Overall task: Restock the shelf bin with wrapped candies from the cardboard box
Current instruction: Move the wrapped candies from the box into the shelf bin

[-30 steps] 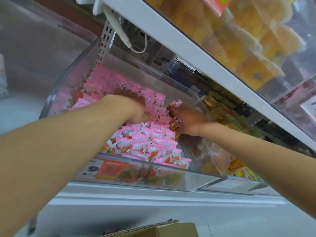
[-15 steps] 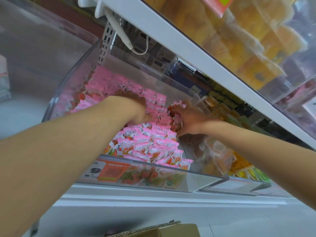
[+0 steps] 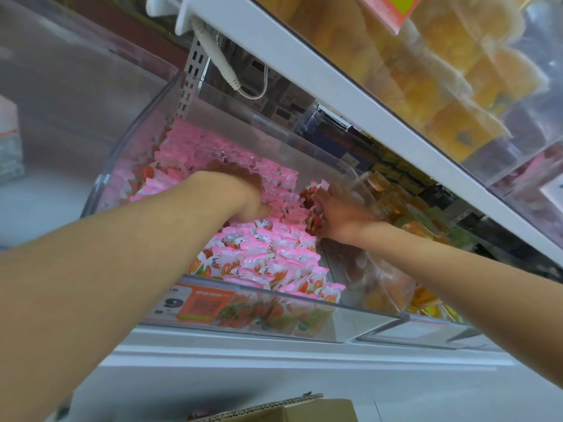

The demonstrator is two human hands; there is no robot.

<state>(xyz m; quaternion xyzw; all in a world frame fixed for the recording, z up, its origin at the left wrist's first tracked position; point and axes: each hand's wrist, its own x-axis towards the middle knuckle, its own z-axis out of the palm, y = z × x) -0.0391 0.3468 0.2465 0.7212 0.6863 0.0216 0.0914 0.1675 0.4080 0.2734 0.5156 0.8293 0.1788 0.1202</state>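
Little has moved: the right hand [image 3: 338,214] grips pink wrapped candies [image 3: 274,248] inside the clear plastic shelf bin [image 3: 137,141]; the left hand [image 3: 240,196] is buried among them, grip indeterminate. Filling is judged ongoing.

In shelf bin [image 3: 134,141], on wrapped candies [image 3: 274,263]: left grip [image 3: 243,196] and right grip [image 3: 338,214], side by side. Right of right grip, neighbour bin [image 3: 393,287]. Below and nearer than both, cardboard box [image 3: 304,411]. Above both, upper shelf [image 3: 335,86].
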